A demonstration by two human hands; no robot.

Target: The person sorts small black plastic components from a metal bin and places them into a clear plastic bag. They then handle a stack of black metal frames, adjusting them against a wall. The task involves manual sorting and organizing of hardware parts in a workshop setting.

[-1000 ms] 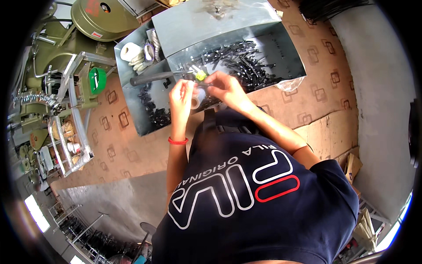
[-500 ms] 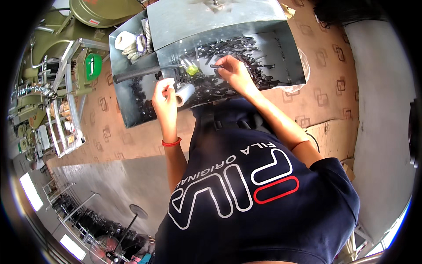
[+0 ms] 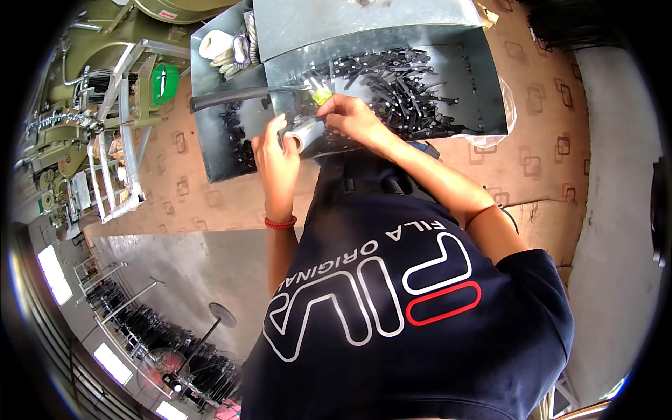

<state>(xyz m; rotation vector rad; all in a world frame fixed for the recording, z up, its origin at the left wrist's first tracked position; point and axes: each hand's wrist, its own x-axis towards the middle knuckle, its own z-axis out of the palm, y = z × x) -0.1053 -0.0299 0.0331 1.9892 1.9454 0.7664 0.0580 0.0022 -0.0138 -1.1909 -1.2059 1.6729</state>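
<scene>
My right hand [image 3: 355, 122] is over the middle of a grey metal bin [image 3: 483, 91], with thumb and fingers pinched together. A small black strip seems to be at its fingertips, partly hidden. To its left is my left hand [image 3: 278, 155], its thumb and forefinger apart beside a roll of clear film [image 3: 305, 133]. Whether the thumb touches the roll is hard to tell. A yellow-green piece [image 3: 321, 95] lies just past the right fingertips. Many loose black strips [image 3: 413, 94] fill the bin. A black-gripped metal rod [image 3: 231, 97] crosses the bin's divider.
In the bin's back left compartment sit a white roll [image 3: 215, 44] and a coiled pale cord [image 3: 250, 38]. A sheet-metal lid [image 3: 364, 17] covers the bin's far part. Green machinery with a metal frame [image 3: 115, 105] and a green ring [image 3: 165, 84] stand at left.
My right hand has moved left and slightly nearer, from over the black strips to beside the film roll. The left hand's fingers have spread a little. The whole view has shifted.
</scene>
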